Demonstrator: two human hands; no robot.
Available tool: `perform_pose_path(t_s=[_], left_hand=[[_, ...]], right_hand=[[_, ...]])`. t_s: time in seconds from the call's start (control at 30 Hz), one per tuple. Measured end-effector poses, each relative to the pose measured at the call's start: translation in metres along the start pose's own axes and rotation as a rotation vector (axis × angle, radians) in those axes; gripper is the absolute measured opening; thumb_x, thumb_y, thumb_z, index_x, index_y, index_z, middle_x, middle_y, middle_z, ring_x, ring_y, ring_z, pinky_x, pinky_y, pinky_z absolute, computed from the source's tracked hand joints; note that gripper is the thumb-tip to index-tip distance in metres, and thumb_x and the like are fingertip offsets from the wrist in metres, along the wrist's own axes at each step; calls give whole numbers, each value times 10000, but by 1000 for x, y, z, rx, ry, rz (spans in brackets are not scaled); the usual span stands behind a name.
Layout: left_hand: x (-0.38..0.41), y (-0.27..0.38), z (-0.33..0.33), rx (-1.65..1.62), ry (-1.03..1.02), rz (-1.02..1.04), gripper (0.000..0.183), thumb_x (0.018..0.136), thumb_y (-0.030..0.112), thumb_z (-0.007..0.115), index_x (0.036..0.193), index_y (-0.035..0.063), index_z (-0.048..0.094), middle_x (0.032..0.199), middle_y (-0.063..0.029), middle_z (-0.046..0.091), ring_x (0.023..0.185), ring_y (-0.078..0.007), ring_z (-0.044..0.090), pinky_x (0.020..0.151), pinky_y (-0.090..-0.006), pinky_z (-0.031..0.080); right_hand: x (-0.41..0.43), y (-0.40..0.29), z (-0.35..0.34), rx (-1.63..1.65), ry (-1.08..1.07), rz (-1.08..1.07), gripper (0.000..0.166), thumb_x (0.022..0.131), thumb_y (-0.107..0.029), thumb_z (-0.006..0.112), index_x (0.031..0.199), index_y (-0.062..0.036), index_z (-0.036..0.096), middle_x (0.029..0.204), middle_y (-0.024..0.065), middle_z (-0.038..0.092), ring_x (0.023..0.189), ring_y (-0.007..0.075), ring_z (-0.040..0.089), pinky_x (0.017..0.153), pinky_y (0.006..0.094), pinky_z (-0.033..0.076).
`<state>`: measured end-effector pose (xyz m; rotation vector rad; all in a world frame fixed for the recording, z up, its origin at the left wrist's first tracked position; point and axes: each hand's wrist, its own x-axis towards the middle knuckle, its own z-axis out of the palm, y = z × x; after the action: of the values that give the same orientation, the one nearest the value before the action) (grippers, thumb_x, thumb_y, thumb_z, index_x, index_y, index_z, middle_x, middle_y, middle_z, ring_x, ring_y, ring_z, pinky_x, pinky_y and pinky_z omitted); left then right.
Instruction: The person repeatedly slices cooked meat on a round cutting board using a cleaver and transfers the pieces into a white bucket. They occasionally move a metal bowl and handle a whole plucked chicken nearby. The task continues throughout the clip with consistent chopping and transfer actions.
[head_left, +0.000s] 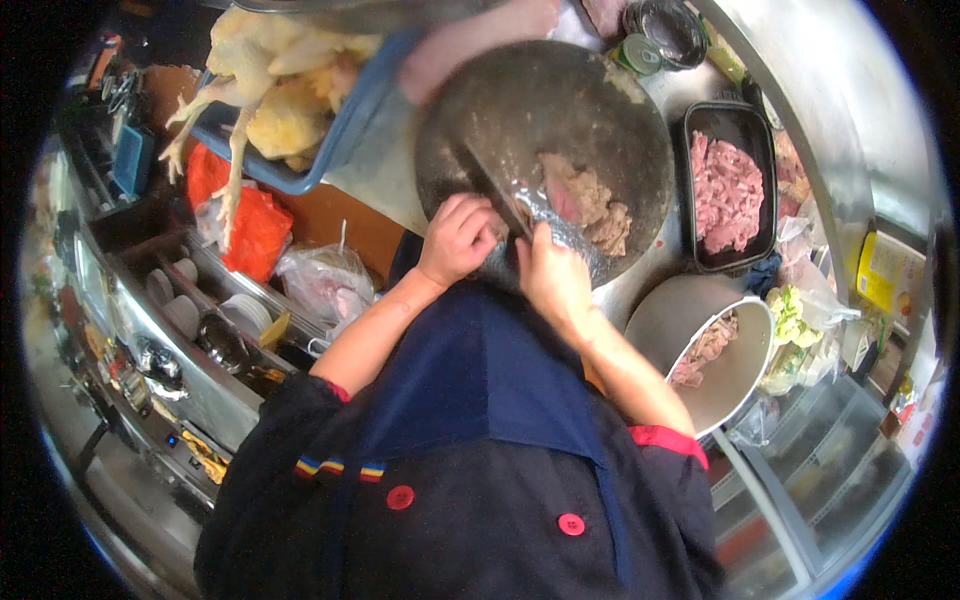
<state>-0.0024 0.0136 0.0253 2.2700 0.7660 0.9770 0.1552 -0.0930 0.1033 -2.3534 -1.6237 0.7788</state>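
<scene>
A thick round chopping block (510, 82) lies before me, dark and worn. My right hand (556, 274) grips a cleaver (491, 176), its blade slanting up and left across the block. Just left of the blade, my left hand (459, 238) rests at the block's near edge with its fingers curled. What lies under those fingers is mostly hidden. Sliced cooked-looking meat (589, 199) is heaped on the block, right of the blade. A wet, shiny patch shows between the blade and that meat.
A black tray (688, 187) of cut raw pink meat (727, 195) stands right of the block. Nearer me, a metal pot (652, 311) holds meat pieces. At upper left, whole plucked chickens (289, 124) fill a blue tub (334, 142), feet overhanging. A can (639, 54) stands behind the block.
</scene>
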Motion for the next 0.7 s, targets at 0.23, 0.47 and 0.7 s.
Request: perform_pose_path(t_s=[0.23, 0.47, 0.7], left_hand=[[-7, 8, 1, -14, -19, 13, 158, 770, -31, 709, 918, 15, 675, 1052, -166, 711, 1014, -396, 683, 921, -473, 570], [-19, 1, 8, 9, 33, -70, 132, 798, 6, 712, 925, 23, 682, 1061, -172, 717, 1041, -400, 677, 956, -470, 557], [-16, 15, -25, 127, -152, -61, 514, 742, 103, 833, 1212, 54, 633, 1330, -159, 637, 1195, -398, 635, 1026, -482, 538]], right_hand=[[-23, -6, -87, -32, -169, 43, 295, 1054, -289, 627, 1054, -8, 538, 720, 286, 704, 703, 504, 726, 650, 605, 591], [-7, -6, 17, 62, 82, 19, 301, 1068, -319, 595, 1022, -30, 523, 685, 261, 708, 637, 458, 736, 581, 579, 597], [13, 49, 3, 267, 79, 15, 409, 1019, -374, 681, 1172, 0, 620, 817, 310, 733, 824, 512, 745, 745, 589, 613]])
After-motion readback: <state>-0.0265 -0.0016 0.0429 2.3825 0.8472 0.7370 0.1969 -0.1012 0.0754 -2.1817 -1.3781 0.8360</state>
